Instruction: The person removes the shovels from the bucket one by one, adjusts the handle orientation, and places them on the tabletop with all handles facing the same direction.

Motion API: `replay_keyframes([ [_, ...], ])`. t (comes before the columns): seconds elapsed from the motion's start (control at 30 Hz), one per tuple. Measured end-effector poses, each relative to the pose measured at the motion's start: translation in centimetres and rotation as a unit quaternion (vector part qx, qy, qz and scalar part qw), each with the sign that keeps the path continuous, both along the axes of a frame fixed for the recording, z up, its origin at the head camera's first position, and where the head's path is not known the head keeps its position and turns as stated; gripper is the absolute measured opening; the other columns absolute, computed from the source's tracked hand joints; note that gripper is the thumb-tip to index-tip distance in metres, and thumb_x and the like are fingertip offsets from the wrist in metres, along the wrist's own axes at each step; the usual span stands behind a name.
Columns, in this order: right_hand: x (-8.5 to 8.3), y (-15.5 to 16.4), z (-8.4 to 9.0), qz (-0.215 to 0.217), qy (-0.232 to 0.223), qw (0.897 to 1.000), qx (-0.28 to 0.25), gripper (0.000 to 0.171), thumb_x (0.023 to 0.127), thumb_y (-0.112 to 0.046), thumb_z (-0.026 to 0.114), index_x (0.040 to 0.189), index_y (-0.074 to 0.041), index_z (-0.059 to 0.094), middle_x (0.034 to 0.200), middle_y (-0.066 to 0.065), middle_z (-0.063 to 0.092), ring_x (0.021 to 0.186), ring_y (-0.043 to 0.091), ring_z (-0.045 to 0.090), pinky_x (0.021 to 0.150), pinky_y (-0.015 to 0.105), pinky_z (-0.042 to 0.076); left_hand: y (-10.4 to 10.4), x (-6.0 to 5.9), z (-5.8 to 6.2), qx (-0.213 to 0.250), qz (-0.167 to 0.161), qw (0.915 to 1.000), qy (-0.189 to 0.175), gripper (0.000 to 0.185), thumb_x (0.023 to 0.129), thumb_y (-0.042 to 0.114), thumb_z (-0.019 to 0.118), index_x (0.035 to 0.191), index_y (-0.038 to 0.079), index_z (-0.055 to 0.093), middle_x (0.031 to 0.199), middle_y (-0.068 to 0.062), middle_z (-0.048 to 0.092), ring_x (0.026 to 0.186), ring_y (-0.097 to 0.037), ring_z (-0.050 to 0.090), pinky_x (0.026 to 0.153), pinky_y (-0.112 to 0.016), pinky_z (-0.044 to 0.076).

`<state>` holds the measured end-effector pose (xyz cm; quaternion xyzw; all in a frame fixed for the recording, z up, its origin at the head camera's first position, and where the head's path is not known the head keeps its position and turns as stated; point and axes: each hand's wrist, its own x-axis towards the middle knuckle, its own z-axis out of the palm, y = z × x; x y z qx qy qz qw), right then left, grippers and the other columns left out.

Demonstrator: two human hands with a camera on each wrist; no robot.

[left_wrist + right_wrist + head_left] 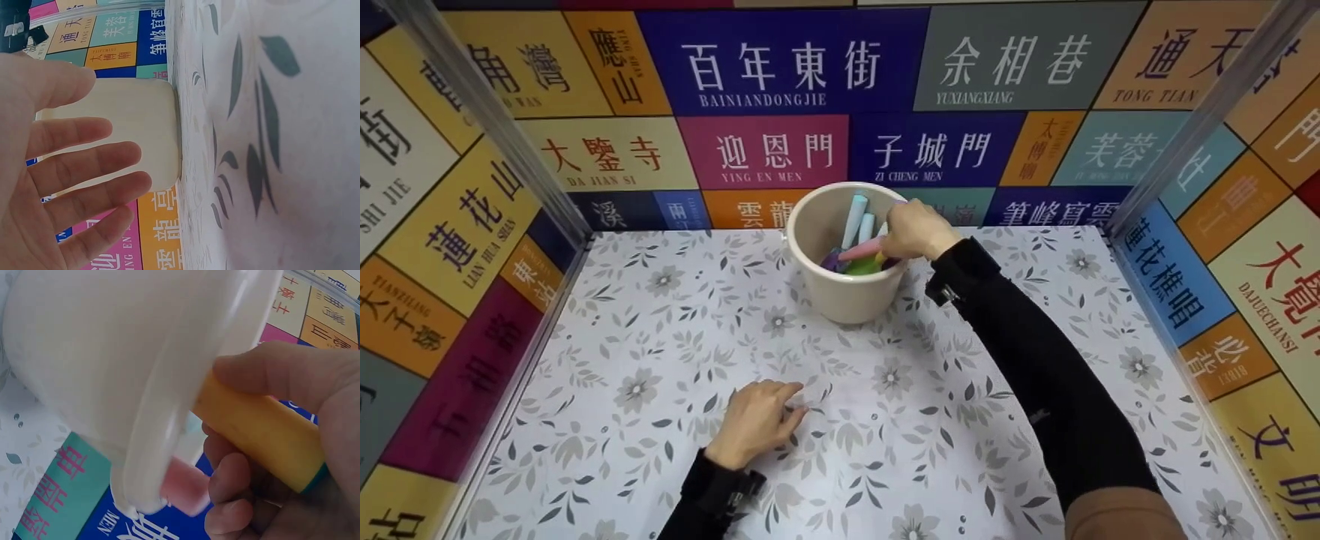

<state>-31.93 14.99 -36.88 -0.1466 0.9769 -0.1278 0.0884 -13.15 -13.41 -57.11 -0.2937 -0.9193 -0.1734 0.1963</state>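
A cream bucket (851, 298) stands on the flower-patterned tabletop. Light blue sticks (855, 219), a pink stick (864, 249) and a green thing (864, 265) poke up inside it; their lower ends are hidden. At the bucket's right rim, my right hand (916, 231) grips a thick yellow cylinder (261, 433) with a dark green end, its far end hidden behind the rim. Below the hand, a pink end (184, 486) shows beside the rim in the right wrist view. My left hand (757, 420) hovers low over the table in front of the bucket, fingers relaxed, holding nothing.
Panels (780, 64) with coloured street-sign blocks and Chinese lettering wall in the table at the back and both sides. Clear corner strips (1200, 112) run up where the panels meet. Patterned tabletop (660, 337) lies around the bucket.
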Motion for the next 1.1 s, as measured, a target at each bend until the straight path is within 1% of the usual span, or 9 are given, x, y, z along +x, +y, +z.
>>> replay_keyframes([
  [0.13,0.5,1.2,1.3,0.002,0.026,0.999,-0.022,0.021,0.081,-0.027,0.083,0.087,-0.008,0.076,0.088,0.011,0.075,0.08,0.029,0.066,0.074,0.042,0.056,0.0,0.0,-0.1,0.001,-0.003,1.0,0.003,0.029,0.086,0.026,0.082,0.11,0.009,0.078,0.093,-0.009,0.08,0.078,-0.026,0.074,0.069,-0.04,0.061],
  [0.4,2.2,4.0,4.0,0.019,0.114,0.993,-0.014,0.032,0.087,-0.027,0.08,0.093,0.003,0.07,0.089,0.02,0.069,0.078,0.036,0.062,0.076,0.052,0.055,-0.1,-0.1,-0.1,0.009,-0.009,0.9999,0.006,0.031,0.086,0.028,0.082,0.11,0.009,0.077,0.092,-0.007,0.08,0.076,-0.025,0.074,0.068,-0.039,0.062],
  [0.53,3.7,5.9,4.5,0.021,0.16,0.986,-0.035,0.024,0.087,-0.016,0.075,0.096,0.005,0.069,0.093,0.023,0.067,0.079,0.038,0.062,0.074,0.053,0.055,-0.1,-0.1,0.0,0.011,-0.009,0.9999,0.008,0.031,0.085,0.027,0.083,0.11,0.01,0.078,0.09,-0.007,0.08,0.075,-0.025,0.074,0.067,-0.039,0.061],
  [0.63,5.1,7.6,4.2,0.016,0.188,0.98,-0.067,0.02,0.087,-0.009,0.069,0.098,0.007,0.068,0.093,0.024,0.066,0.079,0.038,0.061,0.073,0.053,0.055,0.0,-0.1,0.0,0.011,-0.006,0.9999,0.011,0.031,0.084,0.026,0.084,0.109,0.01,0.078,0.089,-0.007,0.079,0.074,-0.024,0.073,0.067,-0.039,0.061],
  [0.73,6.7,9.4,3.1,0.005,0.215,0.97,-0.11,0.02,0.088,-0.007,0.07,0.101,0.009,0.069,0.093,0.024,0.065,0.08,0.038,0.059,0.074,0.05,0.052,0.1,0.0,-0.1,0.011,-0.006,0.9998,0.014,0.03,0.084,0.025,0.084,0.109,0.009,0.078,0.089,-0.007,0.079,0.074,-0.025,0.073,0.067,-0.039,0.061],
  [0.8,7.9,10.7,1.7,-0.002,0.242,0.96,-0.141,0.02,0.088,-0.004,0.073,0.101,0.009,0.069,0.092,0.024,0.066,0.079,0.036,0.059,0.073,0.047,0.05,0.2,0.0,-0.1,0.01,-0.007,0.9998,0.015,0.029,0.084,0.024,0.084,0.109,0.009,0.078,0.09,-0.008,0.079,0.075,-0.025,0.074,0.067,-0.039,0.061],
  [0.87,9.0,12.1,0.0,-0.007,0.28,0.945,-0.168,0.019,0.086,-0.003,0.076,0.1,0.009,0.07,0.09,0.023,0.067,0.077,0.034,0.058,0.071,0.042,0.047,0.2,0.0,-0.1,0.011,-0.008,0.9998,0.015,0.029,0.085,0.023,0.083,0.109,0.008,0.078,0.091,-0.008,0.08,0.076,-0.025,0.074,0.066,-0.039,0.061],
  [1.0,11.4,14.4,-4.3,-0.02,0.357,0.907,-0.223,0.021,0.082,-0.001,0.08,0.099,0.008,0.072,0.086,0.022,0.069,0.073,0.025,0.056,0.07,0.03,0.043,0.2,0.0,-0.2,0.012,-0.009,0.9998,0.015,0.028,0.085,0.022,0.083,0.109,0.008,0.078,0.091,-0.009,0.08,0.076,-0.026,0.074,0.066,-0.04,0.061],
  [1.1,13.4,15.4,-7.4,-0.046,0.383,0.881,-0.272,0.023,0.079,0.0,0.081,0.099,0.007,0.073,0.085,0.021,0.07,0.076,0.009,0.054,0.073,0.019,0.04,0.1,0.0,-0.2,0.012,-0.01,0.9997,0.016,0.028,0.084,0.022,0.082,0.109,0.008,0.077,0.091,-0.009,0.079,0.075,-0.026,0.074,0.066,-0.04,0.061],
])
